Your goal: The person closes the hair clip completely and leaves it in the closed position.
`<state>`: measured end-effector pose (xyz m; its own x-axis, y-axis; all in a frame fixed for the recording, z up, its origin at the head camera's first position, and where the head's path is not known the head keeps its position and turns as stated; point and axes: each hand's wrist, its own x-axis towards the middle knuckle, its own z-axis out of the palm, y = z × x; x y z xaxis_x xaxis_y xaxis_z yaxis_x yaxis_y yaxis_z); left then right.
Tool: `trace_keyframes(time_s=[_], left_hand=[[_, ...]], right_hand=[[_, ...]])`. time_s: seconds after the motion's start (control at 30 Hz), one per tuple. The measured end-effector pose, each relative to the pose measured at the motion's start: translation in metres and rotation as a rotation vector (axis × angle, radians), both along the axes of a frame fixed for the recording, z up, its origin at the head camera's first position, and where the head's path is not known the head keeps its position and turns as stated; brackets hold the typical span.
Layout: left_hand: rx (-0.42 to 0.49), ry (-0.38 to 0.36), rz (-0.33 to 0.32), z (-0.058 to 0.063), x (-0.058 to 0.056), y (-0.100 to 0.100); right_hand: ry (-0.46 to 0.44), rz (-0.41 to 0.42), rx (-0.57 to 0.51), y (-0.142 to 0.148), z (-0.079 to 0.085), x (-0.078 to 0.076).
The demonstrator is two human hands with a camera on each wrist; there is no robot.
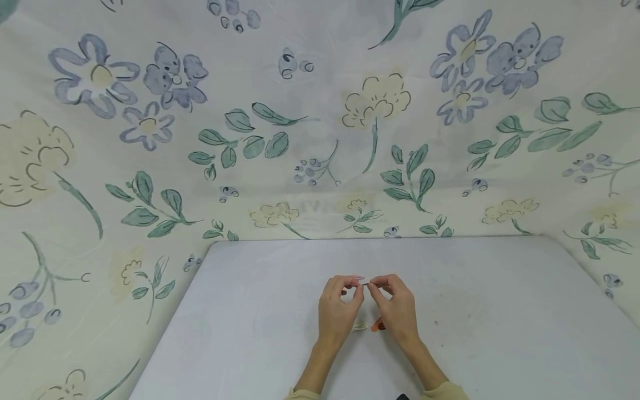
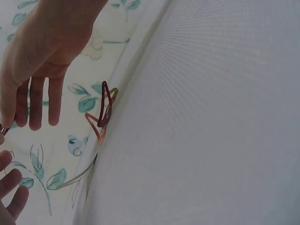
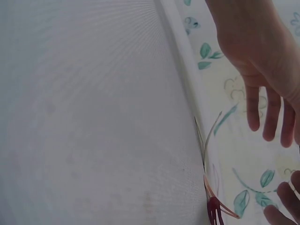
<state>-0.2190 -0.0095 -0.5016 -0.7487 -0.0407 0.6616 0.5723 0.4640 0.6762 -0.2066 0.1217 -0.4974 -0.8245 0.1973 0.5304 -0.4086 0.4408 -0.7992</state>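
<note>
Your left hand and right hand pinch a thin dark piece between them over a white table.
Each thumb and finger grips one end of the piece, which your fingertips mostly hide. Below, between your wrists, an orange snap clip touches a dark red snap clip, with a pale clip just left of them. Behind the table stands a floral cloth; pale sleeves show at your forearms.

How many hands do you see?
2: the left hand and, beside it, the right hand, pinching a small dark thing between them over the white table. None seem hidden.
</note>
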Motion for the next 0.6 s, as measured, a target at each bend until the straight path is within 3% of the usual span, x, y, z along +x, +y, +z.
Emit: trace_keyframes(time_s=[0.6], left_hand=[[-0.006,-0.021,-0.013,0.0016,0.0004,-0.0018]], right_hand=[[0.014,0.036,0.001,0.0005,0.0006,-0.0004]])
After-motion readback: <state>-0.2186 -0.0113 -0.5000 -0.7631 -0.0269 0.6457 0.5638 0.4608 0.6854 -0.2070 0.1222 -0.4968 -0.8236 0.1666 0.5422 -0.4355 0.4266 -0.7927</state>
